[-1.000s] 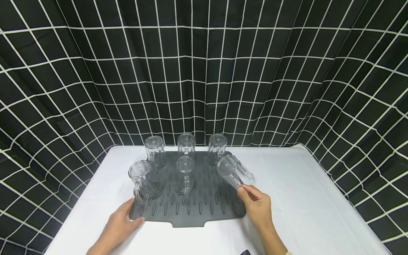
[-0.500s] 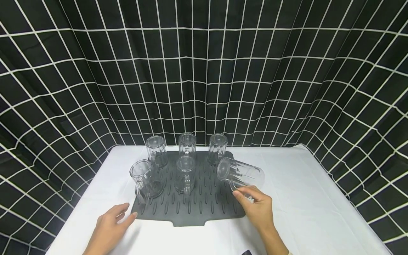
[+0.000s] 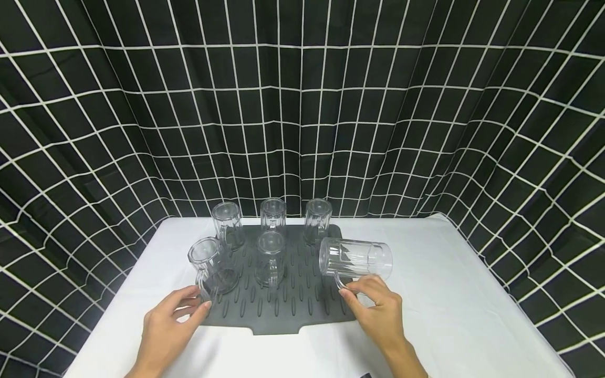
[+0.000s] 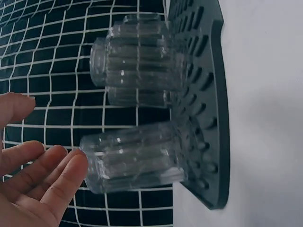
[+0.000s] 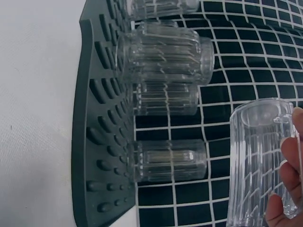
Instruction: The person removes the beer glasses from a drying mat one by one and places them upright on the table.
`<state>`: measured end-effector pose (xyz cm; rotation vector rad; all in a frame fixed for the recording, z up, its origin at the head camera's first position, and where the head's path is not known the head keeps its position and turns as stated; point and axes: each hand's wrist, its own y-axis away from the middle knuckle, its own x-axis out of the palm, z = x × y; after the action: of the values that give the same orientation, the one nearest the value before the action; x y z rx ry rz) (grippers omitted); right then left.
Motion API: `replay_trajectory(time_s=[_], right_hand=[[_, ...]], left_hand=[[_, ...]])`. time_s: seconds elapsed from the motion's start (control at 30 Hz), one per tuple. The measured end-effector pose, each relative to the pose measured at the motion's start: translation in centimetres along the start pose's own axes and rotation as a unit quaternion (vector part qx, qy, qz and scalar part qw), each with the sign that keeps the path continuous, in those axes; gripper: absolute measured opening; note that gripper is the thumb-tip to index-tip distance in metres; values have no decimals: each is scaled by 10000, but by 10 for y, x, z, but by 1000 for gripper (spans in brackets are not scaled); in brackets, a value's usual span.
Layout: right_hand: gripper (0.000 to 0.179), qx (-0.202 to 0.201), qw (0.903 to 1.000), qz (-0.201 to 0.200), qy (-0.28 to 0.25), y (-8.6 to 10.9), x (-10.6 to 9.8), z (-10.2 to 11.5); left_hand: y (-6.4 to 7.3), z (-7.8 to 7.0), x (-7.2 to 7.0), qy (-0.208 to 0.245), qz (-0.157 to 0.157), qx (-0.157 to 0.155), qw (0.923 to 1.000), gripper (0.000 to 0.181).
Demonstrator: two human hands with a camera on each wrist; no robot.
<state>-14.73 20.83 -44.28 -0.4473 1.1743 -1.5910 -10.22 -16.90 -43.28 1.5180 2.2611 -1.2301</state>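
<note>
My right hand (image 3: 382,312) pinches the handle of a clear glass mug (image 3: 356,257). This mug lies on its side in the air over the right part of a dark grey drying mat (image 3: 276,326); in the right wrist view the same glass mug (image 5: 258,161) hangs apart from the mat. My left hand (image 3: 167,328) has its fingers loosely bent beside the handle of the front-left glass mug (image 3: 217,268). From the left wrist view, its fingertips (image 4: 78,165) are close to that mug; whether they touch it I cannot tell.
Another glass mug (image 3: 270,260) stands at the mat's front middle. Three more line the back: a left mug (image 3: 228,226), a middle mug (image 3: 273,215) and a right mug (image 3: 317,223). White cloth (image 3: 449,294) covers the table, and a black gridded curtain (image 3: 302,105) surrounds it.
The mug in my right hand has turned from a tilt to nearly level. My left hand has left the mat's corner and come up beside the front-left mug's handle.
</note>
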Motion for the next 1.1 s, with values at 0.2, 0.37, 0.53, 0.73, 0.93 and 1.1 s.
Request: replay_trajectory(time_s=[0.2, 0.37, 0.53, 0.73, 0.93, 1.1], right_hand=[[18, -391, 9992, -15, -54, -8, -1, 13], [10, -643, 9977, 42, -192, -8, 2, 15], [22, -785, 9968, 121, -116, -3, 5, 15], [23, -855, 9957, 238, -259, -2, 8, 24], [31, -968, 9943, 316, -316, 0, 11, 35], [30, -1088, 9931, 262, -360, 2, 14, 40]], left_hand=[[-2, -7, 10, 272, -31, 330, 9991, 47], [-6, -17, 21, 643, 51, 503, 9966, 52], [-9, -23, 29, 1064, 262, 448, 9930, 52], [-14, -39, 41, 1453, 382, 571, 9870, 54], [-15, -52, 55, 1858, 647, 665, 9782, 63], [-16, -62, 65, 2101, 890, 570, 9720, 68]])
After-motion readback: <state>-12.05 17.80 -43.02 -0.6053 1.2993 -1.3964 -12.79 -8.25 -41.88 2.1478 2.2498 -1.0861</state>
